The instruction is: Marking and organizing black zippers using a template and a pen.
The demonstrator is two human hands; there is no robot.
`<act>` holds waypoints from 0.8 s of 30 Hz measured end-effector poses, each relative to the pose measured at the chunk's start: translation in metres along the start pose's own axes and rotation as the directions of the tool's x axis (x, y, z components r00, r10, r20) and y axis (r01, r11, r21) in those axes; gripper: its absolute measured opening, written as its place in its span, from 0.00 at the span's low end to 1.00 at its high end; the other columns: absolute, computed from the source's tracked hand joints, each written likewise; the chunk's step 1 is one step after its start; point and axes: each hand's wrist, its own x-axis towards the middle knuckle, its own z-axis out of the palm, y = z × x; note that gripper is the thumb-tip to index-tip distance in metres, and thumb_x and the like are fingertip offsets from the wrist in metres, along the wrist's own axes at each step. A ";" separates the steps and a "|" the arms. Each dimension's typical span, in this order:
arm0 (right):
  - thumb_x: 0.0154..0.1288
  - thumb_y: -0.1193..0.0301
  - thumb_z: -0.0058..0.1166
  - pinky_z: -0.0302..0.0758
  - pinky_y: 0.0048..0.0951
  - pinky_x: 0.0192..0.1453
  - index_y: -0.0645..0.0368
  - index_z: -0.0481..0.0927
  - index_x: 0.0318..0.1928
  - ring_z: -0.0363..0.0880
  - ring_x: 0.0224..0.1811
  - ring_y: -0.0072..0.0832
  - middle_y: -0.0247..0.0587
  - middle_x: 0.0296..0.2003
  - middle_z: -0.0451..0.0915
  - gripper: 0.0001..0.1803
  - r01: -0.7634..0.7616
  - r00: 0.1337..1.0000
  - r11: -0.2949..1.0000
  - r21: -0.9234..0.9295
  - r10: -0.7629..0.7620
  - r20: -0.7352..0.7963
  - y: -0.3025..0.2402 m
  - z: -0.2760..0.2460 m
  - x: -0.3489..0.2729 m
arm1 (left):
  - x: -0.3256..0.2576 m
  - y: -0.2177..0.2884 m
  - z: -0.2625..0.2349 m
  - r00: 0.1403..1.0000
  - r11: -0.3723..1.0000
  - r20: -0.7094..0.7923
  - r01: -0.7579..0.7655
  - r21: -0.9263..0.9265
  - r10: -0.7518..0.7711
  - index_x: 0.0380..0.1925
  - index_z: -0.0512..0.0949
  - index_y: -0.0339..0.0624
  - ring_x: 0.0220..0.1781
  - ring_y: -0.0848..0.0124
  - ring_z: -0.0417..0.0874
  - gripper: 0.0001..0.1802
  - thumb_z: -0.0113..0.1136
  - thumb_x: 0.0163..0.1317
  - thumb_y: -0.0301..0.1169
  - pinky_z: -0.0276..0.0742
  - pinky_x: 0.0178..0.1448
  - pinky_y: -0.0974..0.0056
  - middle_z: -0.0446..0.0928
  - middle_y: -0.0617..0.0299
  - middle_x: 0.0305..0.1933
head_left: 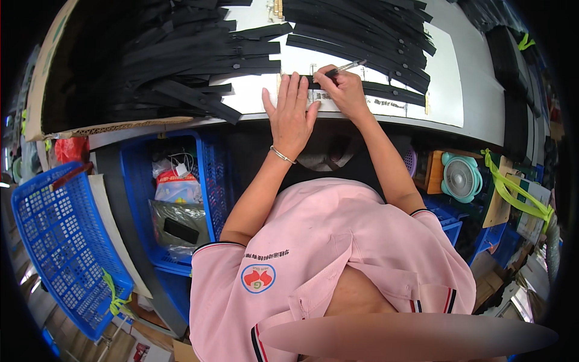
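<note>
My left hand (291, 119) lies flat with its fingers stretched out, pressing on a black fabric strip at the front of the white board (447, 81). To its right, my right hand (344, 93) is closed round a pen (348, 66) with a clear barrel. The pen's back end points up to the right; its writing tip is hidden by my fingers, close to the strip. Dark marks show on the board by my right hand. Farther back on the right lies a pile of black strips (362, 39), some with small round spots.
More black strips (205, 54) spread at the left, beside a cardboard box wall (54, 72). Below the table edge stand a blue crate (208, 193) with bags and a dark phone-like object, a tilted blue basket (66, 253), and a small turquoise fan (461, 178) on the right.
</note>
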 end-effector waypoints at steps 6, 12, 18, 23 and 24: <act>0.71 0.68 0.61 0.74 0.24 0.33 0.67 0.86 0.37 0.81 0.28 0.19 0.34 0.31 0.87 0.12 0.034 0.996 0.999 -0.030 -0.032 0.080 0.009 -0.002 -0.002 | 0.001 0.001 0.001 1.000 1.000 -0.003 -0.007 0.006 0.007 0.69 0.73 0.43 0.80 0.59 0.63 0.32 0.63 0.68 0.42 0.37 0.80 0.37 0.69 0.56 0.75; 0.68 0.67 0.63 0.72 0.27 0.29 0.65 0.86 0.36 0.80 0.22 0.27 0.41 0.24 0.84 0.12 0.110 0.993 0.988 -0.110 -0.106 0.044 0.010 0.001 -0.003 | 0.003 0.002 0.001 0.999 1.000 -0.022 -0.026 -0.012 0.026 0.67 0.74 0.40 0.79 0.57 0.65 0.31 0.65 0.66 0.41 0.40 0.79 0.33 0.71 0.54 0.73; 0.68 0.68 0.61 0.73 0.25 0.30 0.63 0.86 0.35 0.80 0.23 0.22 0.41 0.22 0.83 0.10 0.096 0.995 0.995 0.002 -0.096 -0.002 0.007 -0.011 -0.010 | 0.003 0.002 0.001 1.000 1.000 -0.010 -0.029 -0.007 0.029 0.68 0.73 0.40 0.79 0.57 0.64 0.33 0.66 0.65 0.40 0.38 0.80 0.34 0.70 0.54 0.74; 0.71 0.73 0.58 0.73 0.20 0.35 0.63 0.85 0.38 0.76 0.29 0.14 0.30 0.27 0.83 0.07 0.000 0.947 0.980 0.197 0.063 -0.314 0.011 -0.047 -0.027 | 0.002 0.001 0.000 1.000 1.000 -0.001 -0.030 0.010 0.030 0.69 0.73 0.41 0.79 0.57 0.64 0.32 0.65 0.66 0.40 0.37 0.80 0.35 0.70 0.53 0.74; 0.71 0.72 0.58 0.73 0.20 0.35 0.63 0.86 0.38 0.76 0.28 0.14 0.30 0.27 0.83 0.07 -0.057 0.937 0.991 0.120 0.095 -0.335 0.014 -0.058 -0.029 | 0.001 0.001 -0.001 1.000 1.000 0.001 -0.021 0.005 0.021 0.70 0.72 0.42 0.80 0.57 0.63 0.33 0.65 0.67 0.39 0.38 0.80 0.36 0.69 0.54 0.75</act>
